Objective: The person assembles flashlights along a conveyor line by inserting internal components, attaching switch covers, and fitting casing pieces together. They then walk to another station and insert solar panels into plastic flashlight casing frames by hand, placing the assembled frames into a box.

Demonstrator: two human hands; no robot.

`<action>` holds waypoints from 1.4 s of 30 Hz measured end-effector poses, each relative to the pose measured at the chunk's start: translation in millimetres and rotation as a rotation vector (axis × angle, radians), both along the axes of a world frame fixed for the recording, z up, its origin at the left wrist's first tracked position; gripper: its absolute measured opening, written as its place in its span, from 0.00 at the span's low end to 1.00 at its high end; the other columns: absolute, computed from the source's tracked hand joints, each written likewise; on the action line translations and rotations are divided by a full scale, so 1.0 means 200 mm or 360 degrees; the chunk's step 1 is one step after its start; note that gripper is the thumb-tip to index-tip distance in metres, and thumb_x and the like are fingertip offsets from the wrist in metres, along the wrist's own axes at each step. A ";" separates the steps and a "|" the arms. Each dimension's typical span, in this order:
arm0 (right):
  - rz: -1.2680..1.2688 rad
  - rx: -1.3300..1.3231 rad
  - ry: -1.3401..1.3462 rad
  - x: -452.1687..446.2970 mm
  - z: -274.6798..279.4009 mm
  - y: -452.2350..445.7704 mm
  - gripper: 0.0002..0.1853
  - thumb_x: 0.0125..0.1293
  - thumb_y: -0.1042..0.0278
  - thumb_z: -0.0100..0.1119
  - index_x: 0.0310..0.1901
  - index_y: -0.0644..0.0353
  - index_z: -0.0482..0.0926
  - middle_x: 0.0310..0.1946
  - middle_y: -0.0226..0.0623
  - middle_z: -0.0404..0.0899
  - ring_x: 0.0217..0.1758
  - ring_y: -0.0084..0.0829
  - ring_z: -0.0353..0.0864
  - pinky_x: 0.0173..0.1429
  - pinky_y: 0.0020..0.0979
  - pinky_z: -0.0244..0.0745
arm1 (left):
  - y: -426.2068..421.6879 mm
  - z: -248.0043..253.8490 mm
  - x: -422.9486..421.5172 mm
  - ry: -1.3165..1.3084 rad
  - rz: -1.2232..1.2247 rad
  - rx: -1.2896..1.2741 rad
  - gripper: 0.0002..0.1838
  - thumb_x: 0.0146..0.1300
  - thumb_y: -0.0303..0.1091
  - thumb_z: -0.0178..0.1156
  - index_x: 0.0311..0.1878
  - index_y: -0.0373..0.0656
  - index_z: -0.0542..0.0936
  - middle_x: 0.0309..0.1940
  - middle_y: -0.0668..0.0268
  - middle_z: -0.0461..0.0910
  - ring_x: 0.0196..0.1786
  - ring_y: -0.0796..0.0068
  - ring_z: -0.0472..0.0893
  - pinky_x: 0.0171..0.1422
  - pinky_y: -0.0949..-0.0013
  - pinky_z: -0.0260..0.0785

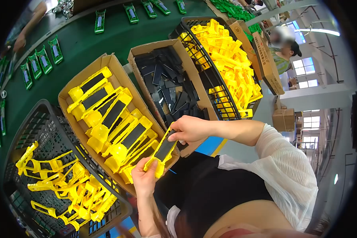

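Note:
Both my hands grip one yellow plastic housing that has a dark flat strip lying in its frame. My left hand pinches its lower end, thumb on top. At the upper end my right hand closes on it, thumb and fingers against the dark strip. Just left of the piece, a cardboard box holds several yellow housings fitted with dark strips. Behind my right hand, a second cardboard box contains loose dark strips.
A dark plastic crate at lower left holds yellow frames without strips. Another crate, at upper right, is heaped with yellow parts. Green devices line the green belt. A co-worker's arm reaches in at top left; another person stands behind cartons.

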State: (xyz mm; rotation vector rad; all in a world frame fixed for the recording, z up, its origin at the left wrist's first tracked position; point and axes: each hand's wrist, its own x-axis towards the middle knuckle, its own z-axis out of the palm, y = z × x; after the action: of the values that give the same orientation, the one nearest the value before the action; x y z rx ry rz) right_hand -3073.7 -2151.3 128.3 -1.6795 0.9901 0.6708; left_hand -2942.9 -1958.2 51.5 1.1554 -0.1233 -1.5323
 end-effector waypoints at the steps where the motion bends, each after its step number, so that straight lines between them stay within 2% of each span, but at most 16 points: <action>1: 0.0025 -0.0007 0.0024 0.01 -0.01 0.00 0.18 0.62 0.54 0.58 0.32 0.66 0.77 0.19 0.38 0.78 0.21 0.32 0.80 0.29 0.30 0.74 | 0.00 -0.01 -0.01 -0.0022 0.0016 0.0008 0.07 0.61 0.26 0.59 0.40 0.33 0.77 0.27 0.62 0.79 0.24 0.71 0.80 0.29 0.73 0.75; 4: 0.0631 -0.0731 -0.0062 0.00 -0.06 0.03 0.22 0.61 0.47 0.57 0.34 0.64 0.75 0.20 0.43 0.78 0.25 0.42 0.80 0.29 0.36 0.73 | 0.00 0.01 -0.05 -0.0099 0.0066 0.0130 0.06 0.61 0.25 0.58 0.40 0.33 0.78 0.26 0.63 0.79 0.24 0.72 0.80 0.29 0.74 0.74; 7: 0.0623 -0.0980 0.0066 0.00 0.00 0.03 0.26 0.58 0.42 0.57 0.33 0.63 0.72 0.21 0.46 0.77 0.29 0.49 0.79 0.33 0.39 0.74 | 0.05 -0.07 -0.08 -0.0366 0.0077 -0.0030 0.06 0.62 0.25 0.58 0.39 0.33 0.78 0.26 0.63 0.79 0.23 0.73 0.80 0.29 0.74 0.73; 8: 0.0539 -0.1249 -0.0216 -0.02 -0.03 0.04 0.28 0.54 0.40 0.60 0.32 0.62 0.69 0.19 0.44 0.76 0.28 0.48 0.78 0.32 0.39 0.73 | 0.05 -0.08 -0.06 -0.0335 0.0092 -0.0057 0.06 0.62 0.25 0.58 0.40 0.33 0.78 0.26 0.62 0.79 0.23 0.73 0.79 0.28 0.74 0.73; 11: 0.0283 -0.1024 -0.0283 -0.05 -0.02 0.01 0.28 0.53 0.41 0.63 0.35 0.62 0.70 0.19 0.42 0.77 0.25 0.43 0.79 0.30 0.37 0.73 | 0.07 -0.06 -0.03 -0.0213 0.0130 -0.0098 0.07 0.62 0.25 0.58 0.42 0.33 0.77 0.26 0.62 0.79 0.23 0.73 0.79 0.28 0.73 0.73; 12: 0.0100 -0.0333 -0.0036 -0.02 0.06 -0.01 0.26 0.53 0.43 0.65 0.35 0.61 0.72 0.20 0.39 0.78 0.21 0.34 0.80 0.28 0.33 0.72 | 0.09 -0.11 -0.03 -0.0378 0.0066 -0.0207 0.08 0.62 0.25 0.57 0.43 0.34 0.76 0.27 0.62 0.79 0.23 0.73 0.79 0.27 0.74 0.74; 15: -0.0074 -0.0037 -0.0003 -0.05 0.02 0.02 0.22 0.54 0.47 0.66 0.31 0.61 0.75 0.20 0.36 0.79 0.20 0.26 0.79 0.27 0.30 0.71 | 0.10 -0.04 -0.02 -0.0249 0.0021 -0.0086 0.08 0.63 0.25 0.57 0.44 0.34 0.76 0.28 0.62 0.79 0.23 0.74 0.79 0.26 0.75 0.73; 29: 0.0032 -0.0489 -0.0287 -0.06 0.02 0.13 0.25 0.49 0.44 0.66 0.33 0.62 0.79 0.25 0.48 0.79 0.33 0.46 0.81 0.39 0.39 0.73 | 0.08 0.17 -0.06 -0.0496 0.0143 0.0281 0.11 0.54 0.27 0.67 0.37 0.31 0.79 0.25 0.65 0.78 0.22 0.79 0.76 0.25 0.75 0.69; 30: 0.0014 -0.0474 -0.0292 -0.07 0.03 0.15 0.25 0.50 0.44 0.65 0.35 0.62 0.80 0.26 0.50 0.79 0.35 0.47 0.81 0.40 0.39 0.73 | 0.07 0.19 -0.03 -0.1401 -0.0076 0.0041 0.13 0.53 0.31 0.68 0.37 0.32 0.79 0.24 0.60 0.80 0.26 0.70 0.79 0.30 0.70 0.70; 31: 0.0041 -0.0516 -0.0356 -0.09 0.00 0.16 0.25 0.50 0.44 0.66 0.35 0.63 0.79 0.26 0.50 0.79 0.35 0.47 0.80 0.40 0.40 0.73 | 0.07 0.24 0.01 -0.1722 -0.0471 0.0131 0.15 0.51 0.35 0.67 0.37 0.33 0.80 0.27 0.52 0.81 0.30 0.57 0.80 0.36 0.64 0.70; 33: 0.0106 -0.0579 -0.0518 -0.08 -0.06 0.21 0.26 0.50 0.45 0.66 0.34 0.64 0.79 0.27 0.50 0.79 0.35 0.49 0.80 0.41 0.40 0.73 | 0.02 0.29 0.00 -0.2439 -0.0822 -0.0004 0.14 0.52 0.36 0.64 0.34 0.33 0.80 0.27 0.49 0.79 0.31 0.58 0.81 0.37 0.63 0.70; 34: -0.0053 -0.0432 -0.0572 -0.09 -0.01 0.23 0.27 0.49 0.45 0.66 0.34 0.67 0.77 0.27 0.52 0.78 0.36 0.51 0.79 0.41 0.40 0.73 | -0.03 0.32 -0.01 -0.2329 -0.0870 -0.0030 0.13 0.52 0.36 0.64 0.34 0.34 0.80 0.27 0.49 0.79 0.31 0.56 0.80 0.36 0.63 0.70; 37: -0.0082 -0.0088 -0.0837 -0.13 0.05 0.25 0.32 0.48 0.47 0.70 0.44 0.66 0.70 0.35 0.52 0.77 0.34 0.42 0.79 0.41 0.37 0.72 | -0.08 0.29 0.02 -0.1771 -0.0837 -0.0134 0.12 0.53 0.36 0.63 0.35 0.36 0.80 0.26 0.50 0.79 0.30 0.55 0.79 0.36 0.63 0.69; 39: 0.0105 -0.0749 -0.1496 -0.16 -0.05 0.29 0.28 0.51 0.55 0.71 0.45 0.60 0.66 0.26 0.35 0.71 0.25 0.23 0.71 0.25 0.27 0.67 | -0.08 0.29 -0.02 -0.1850 -0.0863 -0.0264 0.12 0.54 0.36 0.63 0.36 0.37 0.80 0.25 0.51 0.78 0.28 0.58 0.79 0.35 0.63 0.69; 41: -0.0370 0.0203 -0.0824 -0.13 0.14 0.26 0.29 0.51 0.58 0.71 0.49 0.58 0.64 0.27 0.33 0.71 0.26 0.19 0.70 0.24 0.25 0.65 | -0.09 0.31 -0.10 -0.1736 -0.0705 -0.0066 0.10 0.54 0.34 0.62 0.36 0.37 0.80 0.25 0.51 0.78 0.28 0.59 0.79 0.35 0.63 0.69; 42: -0.0298 0.0094 -0.0886 -0.14 0.08 0.24 0.29 0.53 0.60 0.70 0.50 0.58 0.63 0.26 0.32 0.70 0.24 0.19 0.69 0.24 0.24 0.64 | -0.10 0.29 -0.08 -0.1799 -0.0705 -0.0066 0.11 0.54 0.36 0.62 0.35 0.38 0.80 0.26 0.51 0.78 0.29 0.56 0.78 0.36 0.61 0.69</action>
State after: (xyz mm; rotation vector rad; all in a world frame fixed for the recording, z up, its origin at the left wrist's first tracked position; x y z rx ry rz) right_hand -3101.4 -2103.9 144.5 -1.5716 0.7028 0.0904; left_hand -2959.9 -1978.0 110.1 1.9218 -1.2178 -1.0348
